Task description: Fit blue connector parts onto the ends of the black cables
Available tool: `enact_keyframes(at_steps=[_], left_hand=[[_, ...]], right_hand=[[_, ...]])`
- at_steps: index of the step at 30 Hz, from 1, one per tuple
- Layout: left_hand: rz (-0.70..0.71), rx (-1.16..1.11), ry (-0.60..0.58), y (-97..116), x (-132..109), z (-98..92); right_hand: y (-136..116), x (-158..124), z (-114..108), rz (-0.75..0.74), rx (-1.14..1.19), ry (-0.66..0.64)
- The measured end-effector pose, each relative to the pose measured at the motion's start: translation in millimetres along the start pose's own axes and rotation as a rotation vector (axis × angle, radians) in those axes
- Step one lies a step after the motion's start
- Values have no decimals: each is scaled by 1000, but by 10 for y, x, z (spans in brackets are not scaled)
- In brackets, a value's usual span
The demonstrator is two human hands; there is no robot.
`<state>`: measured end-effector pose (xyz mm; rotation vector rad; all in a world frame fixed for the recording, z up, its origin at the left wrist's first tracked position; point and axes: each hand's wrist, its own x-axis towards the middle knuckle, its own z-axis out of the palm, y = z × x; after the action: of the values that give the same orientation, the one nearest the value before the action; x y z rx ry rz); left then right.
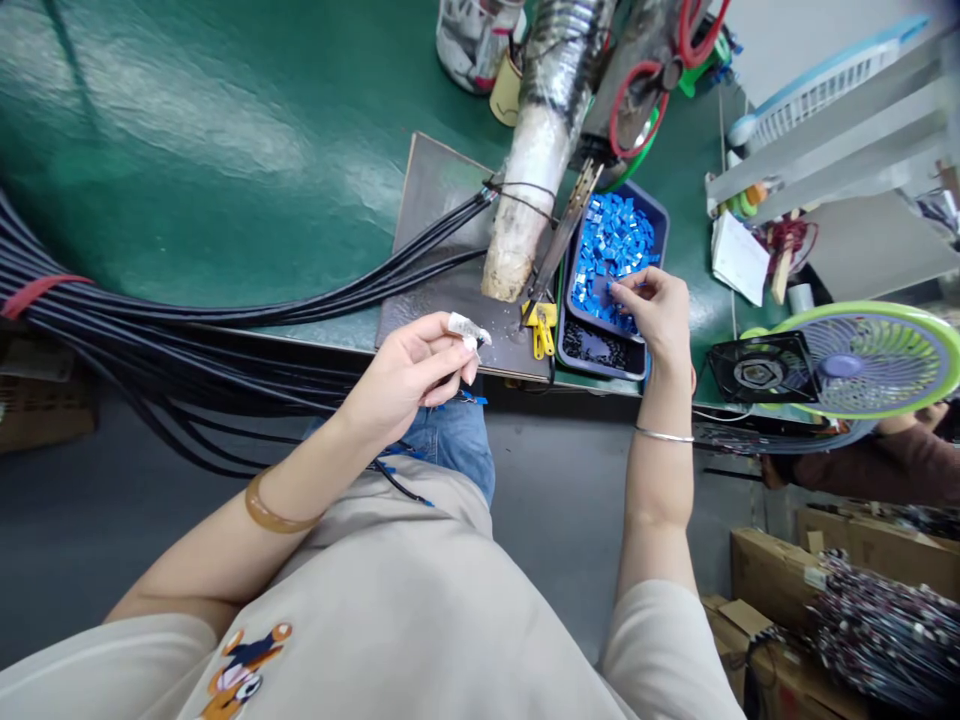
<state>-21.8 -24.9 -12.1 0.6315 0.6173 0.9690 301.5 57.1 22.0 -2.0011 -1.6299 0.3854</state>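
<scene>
My left hand (420, 375) is closed in a pinch, with white wrapping on its fingertips. A dark cable end seems to sit between its fingers, mostly hidden by them, and a small blue piece (471, 398) shows just below. My right hand (656, 310) reaches over a grey tray (660, 215) heaped with small flat blue pieces (615, 235). Its thumb and index finger are pinched together at the near side of the heap, apparently on one of these pieces. Several black cables (300, 312) run from the left past my left hand.
A second tray (600, 345) with small black parts lies under the blue one. Yellow clips (540, 328) and a white-wrapped post (525, 200) stand over a grey board (435, 195). Red-handled scissors (637, 105) hang behind. A green fan (862, 360) is at right, near another person's sleeve (900, 465).
</scene>
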Motion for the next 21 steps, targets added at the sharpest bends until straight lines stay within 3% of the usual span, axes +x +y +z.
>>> enact_keyframes(at_steps=[4,9,13,17,21], left_hand=[[13,41,-12,-37,20,25],[33,92,-13,-35,36,74],[54,138,8,-56,66,98],[109,196,43,-85,98,124],[135,292,97,-73,118,198]], right_hand=[[-101,-1,79,-68,-256,60],[-204,-61,128,-171,-365,162],[-383,-358,44,-206,-106,284],[-672,-895,83,-190,216,281],[-865,-1342,338,-364,178,422]])
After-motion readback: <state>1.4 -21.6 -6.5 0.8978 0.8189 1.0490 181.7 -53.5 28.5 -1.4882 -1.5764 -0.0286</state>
